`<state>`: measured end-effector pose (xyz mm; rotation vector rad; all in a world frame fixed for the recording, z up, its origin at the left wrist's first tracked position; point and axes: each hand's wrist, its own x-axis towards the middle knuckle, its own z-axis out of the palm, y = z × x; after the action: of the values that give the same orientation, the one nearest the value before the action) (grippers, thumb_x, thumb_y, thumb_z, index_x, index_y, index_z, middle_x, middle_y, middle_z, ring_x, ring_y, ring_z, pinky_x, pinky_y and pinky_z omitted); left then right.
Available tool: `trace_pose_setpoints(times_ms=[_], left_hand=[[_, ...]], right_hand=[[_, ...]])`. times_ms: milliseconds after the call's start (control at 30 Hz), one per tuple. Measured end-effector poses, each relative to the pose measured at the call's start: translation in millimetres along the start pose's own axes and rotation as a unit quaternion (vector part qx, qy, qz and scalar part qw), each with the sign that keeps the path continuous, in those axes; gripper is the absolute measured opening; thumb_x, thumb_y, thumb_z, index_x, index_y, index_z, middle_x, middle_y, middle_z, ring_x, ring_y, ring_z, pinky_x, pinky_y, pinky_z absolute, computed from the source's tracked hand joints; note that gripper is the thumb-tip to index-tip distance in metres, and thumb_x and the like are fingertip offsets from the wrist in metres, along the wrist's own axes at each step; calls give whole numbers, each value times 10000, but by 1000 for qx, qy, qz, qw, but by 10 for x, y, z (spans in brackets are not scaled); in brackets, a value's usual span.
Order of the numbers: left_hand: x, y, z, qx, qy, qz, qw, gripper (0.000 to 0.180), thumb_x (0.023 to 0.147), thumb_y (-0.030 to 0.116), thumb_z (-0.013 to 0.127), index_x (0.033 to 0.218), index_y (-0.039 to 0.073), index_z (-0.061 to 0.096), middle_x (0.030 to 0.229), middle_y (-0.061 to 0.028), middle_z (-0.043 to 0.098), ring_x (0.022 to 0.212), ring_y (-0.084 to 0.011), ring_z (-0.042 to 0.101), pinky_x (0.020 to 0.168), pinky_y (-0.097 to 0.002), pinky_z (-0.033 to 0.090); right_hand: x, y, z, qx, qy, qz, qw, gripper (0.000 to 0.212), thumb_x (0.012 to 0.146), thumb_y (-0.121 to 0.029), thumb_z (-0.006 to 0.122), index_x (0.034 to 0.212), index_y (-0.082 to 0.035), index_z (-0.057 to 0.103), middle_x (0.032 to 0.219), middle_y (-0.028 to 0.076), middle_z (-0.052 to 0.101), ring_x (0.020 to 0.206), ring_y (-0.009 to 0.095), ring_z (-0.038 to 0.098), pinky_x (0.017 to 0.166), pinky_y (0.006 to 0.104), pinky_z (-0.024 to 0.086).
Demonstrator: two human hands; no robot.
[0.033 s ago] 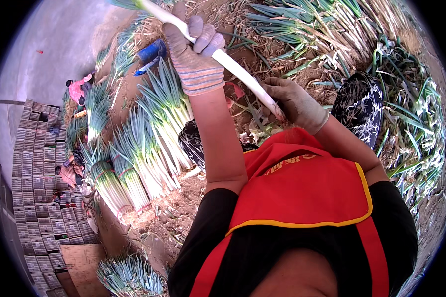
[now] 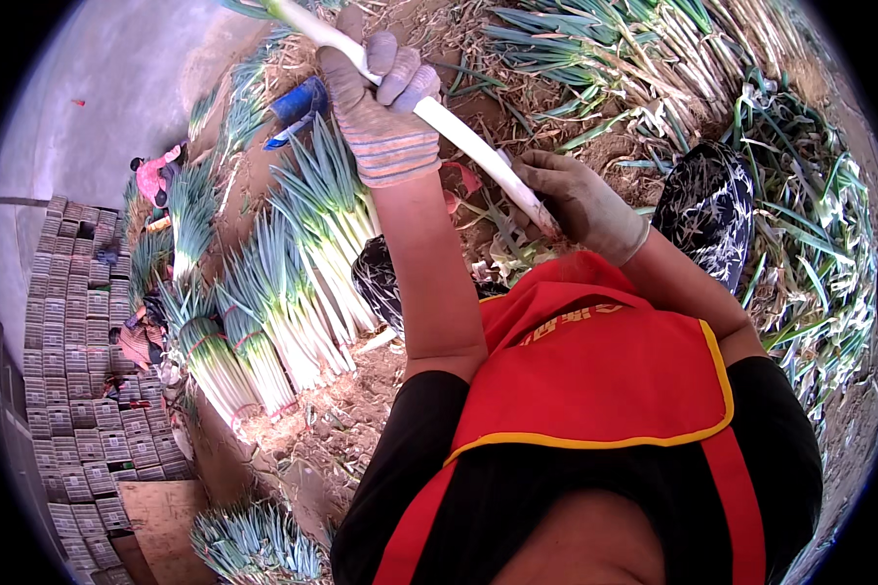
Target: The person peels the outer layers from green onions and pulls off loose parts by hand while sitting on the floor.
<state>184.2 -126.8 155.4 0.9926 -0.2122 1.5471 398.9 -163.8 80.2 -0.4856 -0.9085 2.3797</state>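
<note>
A long leek-like green onion (image 2: 478, 146) slants across the front of me, its white stem running down to a reddish root end. My left hand (image 2: 385, 102), in a striped work glove, is wrapped round the stem at its upper part. Beside the root end, my right hand (image 2: 585, 200) wears a pale, dirty glove. Its fingers are bent closed against the stem's side; a small light sliver shows at the fingertips, too small to name. The green leaf end runs out of view at the top.
Trimmed green onions (image 2: 293, 302) stand in rows and tied bundles at left. Untrimmed ones (image 2: 644, 58) lie far right, above heaped leaf waste (image 2: 810, 253). A blue container (image 2: 298, 102) lies beyond the rows. Stacked crates (image 2: 73, 341) line the left, near other people (image 2: 154, 175).
</note>
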Motion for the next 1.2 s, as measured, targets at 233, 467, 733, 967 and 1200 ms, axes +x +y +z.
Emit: trace_pose_setpoints(times_ms=[233,467,733,967,1200], left_hand=[[114,-99,377,-120,-52,-46,990,261,975,210,522,1164,30,542,645,20,429,500,-90,445,413,-215,362],[254,-418,469,-255,-95,-48,961,246,946,252,572,1099,61,554,651,23,445,481,-73,429,417,-202,363],[318,-237,80,-131,-97,-98,982,284,902,251,635,1098,57,570,624,61,402,455,-28,425,482,-193,450],[228,-146,27,162,173,25,971,303,887,223,654,1176,194,565,759,11,452,625,-118,429,546,-255,384],[300,-306,-33,287,280,122,908,442,867,-49,579,1165,253,455,871,-58,510,725,-196,533,635,-387,501]], right_hand=[[10,20,-99,22,-94,50,994,315,893,-207,644,1115,-1,559,806,86,633,612,154,617,521,252,505],[235,257,-186,243,-397,305,831,312,922,-194,592,1151,0,509,901,113,590,710,143,588,489,205,462],[141,65,108,-265,-399,230,847,207,915,-155,580,981,41,590,802,81,612,577,132,595,576,252,491],[233,241,-1084,-321,-104,-262,904,558,920,-319,594,1376,-47,421,1237,145,567,1025,228,603,888,318,496],[75,-14,-410,-556,141,-382,725,666,825,-134,707,1398,-56,376,1178,159,580,1006,239,622,839,320,513]])
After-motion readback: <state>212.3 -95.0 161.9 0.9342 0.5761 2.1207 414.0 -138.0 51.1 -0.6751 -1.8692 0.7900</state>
